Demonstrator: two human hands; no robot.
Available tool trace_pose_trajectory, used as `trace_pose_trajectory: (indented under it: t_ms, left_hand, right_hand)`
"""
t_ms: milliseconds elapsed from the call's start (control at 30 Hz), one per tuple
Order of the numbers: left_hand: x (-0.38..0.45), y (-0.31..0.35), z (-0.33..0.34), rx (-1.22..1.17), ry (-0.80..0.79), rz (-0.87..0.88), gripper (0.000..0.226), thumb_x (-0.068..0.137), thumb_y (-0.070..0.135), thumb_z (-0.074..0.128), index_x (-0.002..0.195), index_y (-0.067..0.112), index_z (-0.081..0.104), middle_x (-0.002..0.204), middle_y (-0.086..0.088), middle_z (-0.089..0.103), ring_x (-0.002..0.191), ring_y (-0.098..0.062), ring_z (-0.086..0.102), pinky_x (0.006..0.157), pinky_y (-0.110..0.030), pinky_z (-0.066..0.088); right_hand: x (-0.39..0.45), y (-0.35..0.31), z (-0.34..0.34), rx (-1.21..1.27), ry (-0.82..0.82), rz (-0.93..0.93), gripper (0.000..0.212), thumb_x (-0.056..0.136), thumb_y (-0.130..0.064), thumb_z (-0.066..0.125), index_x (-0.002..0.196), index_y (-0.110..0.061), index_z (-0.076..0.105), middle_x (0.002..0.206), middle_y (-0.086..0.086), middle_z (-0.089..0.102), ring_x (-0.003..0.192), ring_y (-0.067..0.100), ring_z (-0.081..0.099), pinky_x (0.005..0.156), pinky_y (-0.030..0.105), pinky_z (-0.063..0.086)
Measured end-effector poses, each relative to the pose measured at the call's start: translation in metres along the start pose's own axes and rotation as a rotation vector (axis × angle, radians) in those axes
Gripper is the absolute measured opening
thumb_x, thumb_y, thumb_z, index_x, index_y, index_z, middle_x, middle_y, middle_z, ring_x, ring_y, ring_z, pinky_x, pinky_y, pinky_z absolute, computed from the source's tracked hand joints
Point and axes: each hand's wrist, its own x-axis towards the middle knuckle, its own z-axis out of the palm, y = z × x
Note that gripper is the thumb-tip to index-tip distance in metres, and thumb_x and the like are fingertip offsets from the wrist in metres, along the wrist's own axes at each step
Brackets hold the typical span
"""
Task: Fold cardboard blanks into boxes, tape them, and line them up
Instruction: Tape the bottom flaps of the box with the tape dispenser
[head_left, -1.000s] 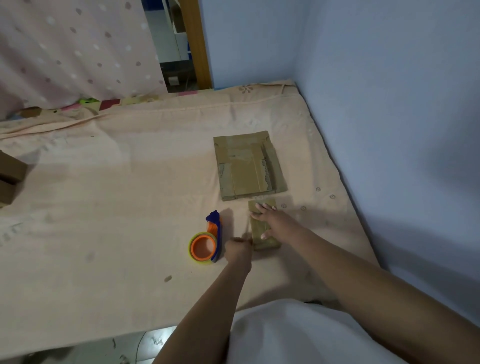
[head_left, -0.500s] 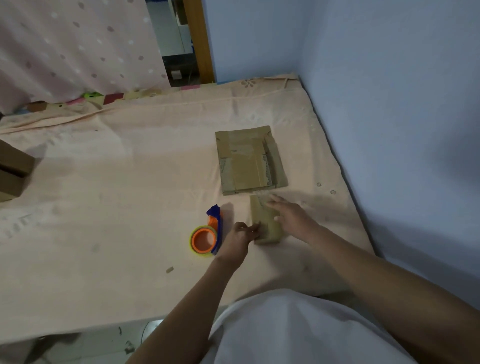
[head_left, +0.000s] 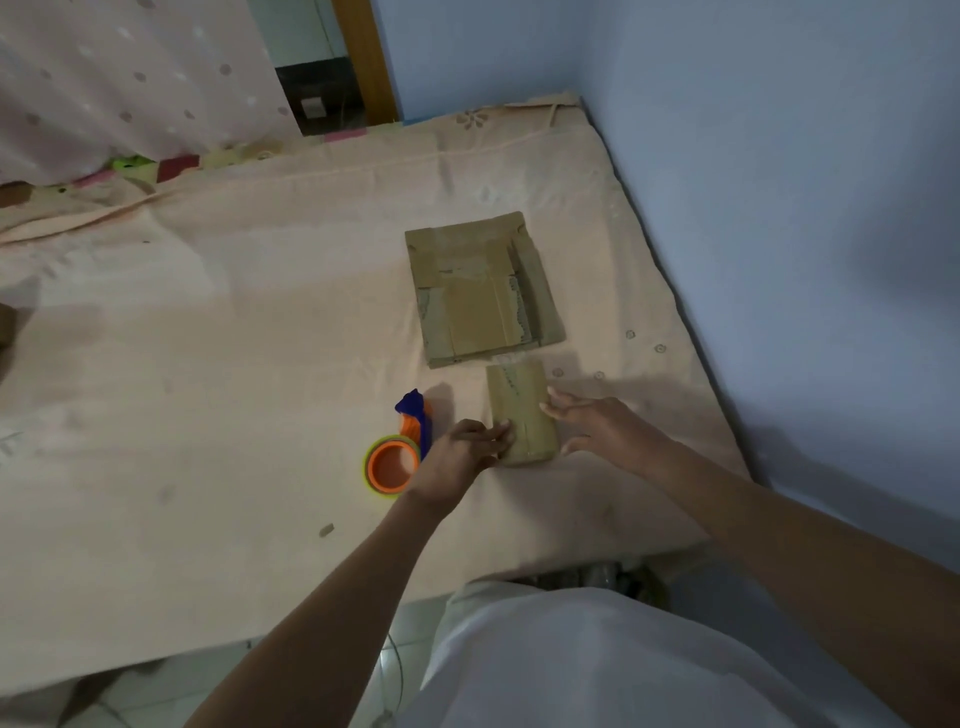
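Nearest the camera a white garment (head_left: 597, 660) fills the bottom of the view, and two bare forearms reach out from it over the near edge of the bed (head_left: 182, 571).

Two hands work one small box (head_left: 522, 415), which stands on the sheet a little right of centre. The left hand (head_left: 457, 454) presses its fingers against the box's left side, fingers mostly straight; the right hand (head_left: 597, 423) lies against the right side, fingers spread and relaxed, thumb near the box's near corner. Neither hand wraps round it — they bracket it between them.

One tape dispenser (head_left: 397, 452) — orange ring, blue handle — lies just beside the left hand, on its left.

Just beyond the box lies a pile of flat cardboard blanks (head_left: 480, 291); their number cannot be told. Its near edge almost touches the box's far end.

To the right the bed runs along the blue wall (head_left: 779, 182), leaving a narrow strip of sheet. Leftward the sheet spreads wide and bare.

At the far edge hang a dotted curtain (head_left: 130, 78) and a wooden post (head_left: 366, 57).
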Motion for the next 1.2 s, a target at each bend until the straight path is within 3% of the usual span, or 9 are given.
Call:
trace_pose_trajectory:
  t_ms: [133, 300, 400, 467, 567, 733, 933, 1033, 1200]
  left_hand:
    - [0.001, -0.001, 0.002, -0.045, 0.021, 0.018, 0.046, 0.083, 0.0, 0.073, 0.128, 0.01, 0.066, 0.132, -0.001, 0.064, 0.105, -0.021, 0.058, 0.091, -0.011, 0.041]
    - [0.002, -0.005, 0.006, -0.075, 0.068, 0.017, 0.049, 0.078, 0.002, 0.078, 0.125, 0.01, 0.069, 0.129, -0.003, 0.066, 0.1, -0.023, 0.063, 0.092, -0.005, 0.035]
    - [0.0, 0.0, 0.013, -0.128, 0.111, 0.002, 0.045, 0.079, 0.003, 0.078, 0.122, 0.007, 0.07, 0.129, -0.006, 0.066, 0.097, -0.013, 0.062, 0.091, -0.005, 0.039]
    - [0.002, 0.003, 0.019, -0.213, 0.141, -0.029, 0.04, 0.082, -0.001, 0.074, 0.121, 0.003, 0.069, 0.128, -0.01, 0.066, 0.096, -0.003, 0.061, 0.09, -0.008, 0.047]
    - [0.001, 0.004, 0.027, -0.24, 0.183, -0.078, 0.038, 0.084, -0.001, 0.072, 0.122, 0.004, 0.068, 0.131, -0.009, 0.064, 0.099, -0.014, 0.066, 0.087, -0.023, 0.056]
    - [-0.001, 0.009, 0.031, -0.274, 0.245, -0.178, 0.042, 0.08, -0.004, 0.076, 0.12, 0.007, 0.07, 0.133, 0.007, 0.059, 0.105, -0.014, 0.065, 0.093, -0.015, 0.05]
    - [-0.003, 0.01, 0.01, -0.033, -0.023, -0.112, 0.059, 0.085, 0.026, 0.076, 0.139, 0.013, 0.057, 0.149, 0.005, 0.048, 0.117, -0.022, 0.049, 0.102, -0.032, 0.043]
    - [-0.002, 0.014, 0.006, -0.091, 0.063, -0.137, 0.039, 0.094, 0.013, 0.066, 0.132, 0.01, 0.062, 0.143, 0.0, 0.054, 0.124, -0.022, 0.058, 0.107, -0.027, 0.043]
    - [0.001, 0.032, 0.011, -0.338, 0.242, -0.445, 0.036, 0.091, -0.012, 0.056, 0.12, 0.004, 0.069, 0.133, -0.003, 0.062, 0.118, -0.017, 0.063, 0.096, -0.007, 0.042]
  right_hand:
    - [-0.001, 0.001, 0.002, 0.004, 0.028, -0.005, 0.078, 0.076, -0.014, 0.085, 0.145, -0.023, 0.05, 0.153, -0.016, 0.028, 0.144, 0.006, 0.03, 0.12, 0.028, 0.027]
    - [-0.004, 0.001, 0.006, -0.038, 0.054, -0.032, 0.08, 0.078, -0.014, 0.084, 0.148, -0.021, 0.045, 0.155, -0.013, 0.027, 0.141, 0.002, 0.031, 0.117, 0.022, 0.028]
    - [-0.007, -0.001, 0.01, -0.046, 0.033, -0.019, 0.082, 0.08, -0.014, 0.083, 0.151, -0.021, 0.041, 0.158, -0.013, 0.023, 0.141, 0.001, 0.027, 0.115, 0.018, 0.029]
    - [-0.008, -0.002, 0.011, -0.032, 0.034, -0.012, 0.082, 0.082, -0.015, 0.081, 0.152, -0.02, 0.039, 0.159, -0.014, 0.02, 0.143, 0.005, 0.028, 0.116, 0.023, 0.033]
    - [-0.011, -0.004, 0.013, -0.042, 0.043, -0.01, 0.081, 0.084, -0.017, 0.08, 0.153, -0.02, 0.038, 0.16, -0.013, 0.02, 0.141, 0.004, 0.03, 0.114, 0.026, 0.038]
    - [-0.011, -0.011, 0.019, -0.116, 0.065, 0.007, 0.08, 0.087, -0.019, 0.078, 0.155, -0.017, 0.035, 0.162, -0.008, 0.018, 0.144, 0.015, 0.038, 0.115, 0.034, 0.039]
    - [-0.016, -0.023, 0.014, -0.061, 0.005, 0.069, 0.071, 0.094, 0.005, 0.053, 0.157, -0.016, 0.028, 0.165, -0.005, 0.012, 0.148, 0.019, 0.031, 0.118, 0.031, 0.033]
    - [-0.011, -0.033, 0.014, -0.019, 0.073, 0.118, 0.054, 0.099, -0.007, 0.053, 0.151, -0.01, 0.04, 0.163, 0.002, 0.023, 0.146, 0.021, 0.036, 0.118, 0.027, 0.031]
    - [-0.005, -0.041, 0.019, -0.013, 0.056, 0.188, 0.062, 0.098, -0.023, 0.063, 0.152, -0.007, 0.038, 0.164, 0.003, 0.023, 0.149, 0.022, 0.029, 0.119, 0.028, 0.021]
